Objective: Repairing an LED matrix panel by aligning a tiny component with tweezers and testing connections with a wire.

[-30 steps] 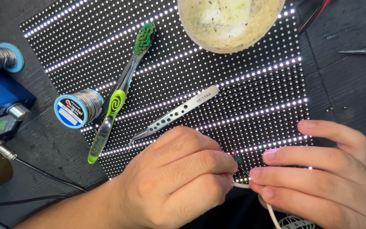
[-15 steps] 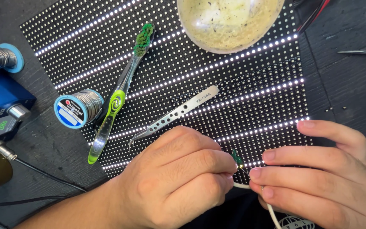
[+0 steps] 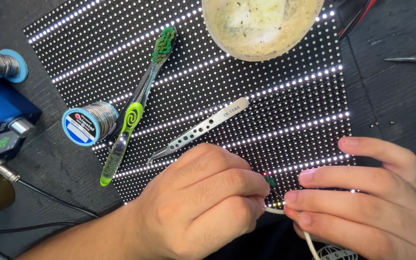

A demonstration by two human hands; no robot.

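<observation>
Left hand (image 3: pixel 203 202) was clenched, fingertips pinching a small green-tipped probe (image 3: pixel 270 181) at the near edge of the LED panel (image 3: pixel 266 115). Right hand (image 3: pixel 367 197) pinched a white wire (image 3: pixel 309 238) just below that edge. Tweezers (image 3: pixel 198 130), toothbrush (image 3: pixel 133 108) and bowl (image 3: pixel 261 26) lay on the panel; solder spool (image 3: pixel 88 123) sat at its left edge.

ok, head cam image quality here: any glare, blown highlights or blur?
Head view: sharp overall, no motion blur. The lit rows on the LED panel clip to white with slight bloom. Mild sheen on the steel tweezers and solder spool. The left hand and right hand are evenly lit, and the dark bench loses detail.
</observation>
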